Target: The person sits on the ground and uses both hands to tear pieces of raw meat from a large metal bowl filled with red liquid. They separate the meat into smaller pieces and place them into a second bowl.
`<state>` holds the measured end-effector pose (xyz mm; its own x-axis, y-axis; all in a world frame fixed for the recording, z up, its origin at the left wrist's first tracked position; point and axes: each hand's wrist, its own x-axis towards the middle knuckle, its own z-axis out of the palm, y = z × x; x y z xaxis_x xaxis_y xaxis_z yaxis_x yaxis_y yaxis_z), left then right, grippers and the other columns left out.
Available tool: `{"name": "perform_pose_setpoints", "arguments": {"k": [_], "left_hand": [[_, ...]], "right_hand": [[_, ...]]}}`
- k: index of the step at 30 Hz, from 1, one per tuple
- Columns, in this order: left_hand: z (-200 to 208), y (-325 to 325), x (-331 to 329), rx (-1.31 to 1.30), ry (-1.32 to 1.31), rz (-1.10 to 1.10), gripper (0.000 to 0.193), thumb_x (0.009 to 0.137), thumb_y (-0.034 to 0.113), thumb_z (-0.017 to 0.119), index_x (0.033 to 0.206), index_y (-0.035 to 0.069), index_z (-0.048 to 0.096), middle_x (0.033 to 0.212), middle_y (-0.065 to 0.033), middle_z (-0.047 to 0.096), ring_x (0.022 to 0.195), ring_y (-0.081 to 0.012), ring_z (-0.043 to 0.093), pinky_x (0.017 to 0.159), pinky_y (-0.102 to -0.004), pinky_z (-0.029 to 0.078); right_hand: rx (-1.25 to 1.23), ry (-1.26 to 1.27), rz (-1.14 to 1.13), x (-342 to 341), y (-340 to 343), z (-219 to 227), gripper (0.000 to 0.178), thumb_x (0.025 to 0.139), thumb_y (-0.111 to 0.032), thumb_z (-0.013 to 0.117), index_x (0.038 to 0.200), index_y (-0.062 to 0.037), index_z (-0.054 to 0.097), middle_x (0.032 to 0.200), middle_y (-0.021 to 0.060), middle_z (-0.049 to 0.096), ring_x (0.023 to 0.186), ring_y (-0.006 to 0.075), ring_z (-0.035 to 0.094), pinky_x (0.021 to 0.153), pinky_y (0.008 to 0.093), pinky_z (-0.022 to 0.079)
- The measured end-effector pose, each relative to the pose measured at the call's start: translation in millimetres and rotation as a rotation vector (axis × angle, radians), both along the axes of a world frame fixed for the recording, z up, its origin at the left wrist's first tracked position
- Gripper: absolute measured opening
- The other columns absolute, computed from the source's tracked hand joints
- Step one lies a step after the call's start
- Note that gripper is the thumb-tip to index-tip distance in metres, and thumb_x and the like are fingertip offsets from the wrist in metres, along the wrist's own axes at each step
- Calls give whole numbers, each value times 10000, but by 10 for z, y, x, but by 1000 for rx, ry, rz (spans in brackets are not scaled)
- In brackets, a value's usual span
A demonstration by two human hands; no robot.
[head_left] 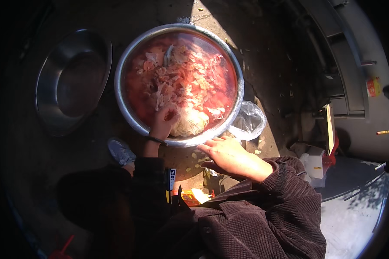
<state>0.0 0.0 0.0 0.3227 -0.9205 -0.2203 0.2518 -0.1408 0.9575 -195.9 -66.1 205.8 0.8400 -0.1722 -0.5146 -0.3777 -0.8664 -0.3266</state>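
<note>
Touching pale bundle [190,123], blue-white printed label [172,174] nearby

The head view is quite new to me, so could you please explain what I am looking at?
There is no machine arm here, only a person's two bare hands. The one picture comes from a wide fisheye camera worn on the head and looking down, so edges bend near the rim.

On the ground stands a large round metal basin of reddish liquid, full of pale, flimsy pieces. An oval-looking metal basin is to its left, and a clear plastic bag to its right.

The left hand is at a round pale bundle inside the round basin; how firmly it holds it is unclear. The right hand, open, is at the near rim, holding nothing visible.
</note>
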Motion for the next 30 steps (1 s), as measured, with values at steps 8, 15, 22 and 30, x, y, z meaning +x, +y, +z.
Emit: {"name": "perform_pose_setpoints", "arguments": {"k": [8, 15, 22, 30], "left_hand": [[744, -139, -134, -139, 101, -124, 146, 841, -43, 641, 913, 30, 538, 919, -5, 546, 905, -89, 545, 839, -231, 448], [1308, -18, -102, -219, 6, -109, 103, 825, -31, 644, 861, 17, 560, 874, -24, 601, 858, -99, 588, 826, -259, 486], [1739, -449, -202, -333, -346, -146, 97, 777, -28, 661, 832, 6, 588, 800, -48, 630, 814, -127, 624, 770, -272, 492], [2006, -469, 205, -395, -370, 11, 101, 846, -77, 608, 896, 1, 569, 956, -48, 583, 905, -110, 581, 845, -236, 469]], "right_hand": [[437, -378, -391, -289, 317, 1353, 292, 857, -201, 681, 1060, 1, 627, 891, 141, 653, 825, 306, 647, 724, 362, 515], [-37, -711, -857, 235, -349, -566, 209, 835, -112, 690, 1035, -57, 665, 979, 97, 663, 914, 245, 625, 780, 327, 503], [216, -946, -662, 227, -643, -966, 242, 786, -165, 694, 1007, -67, 684, 985, 130, 646, 965, 310, 574, 845, 377, 470], [132, -1133, -918, 213, -874, -744, 152, 815, -78, 728, 929, 1, 666, 889, 88, 627, 868, 177, 614, 778, 288, 480]]}}
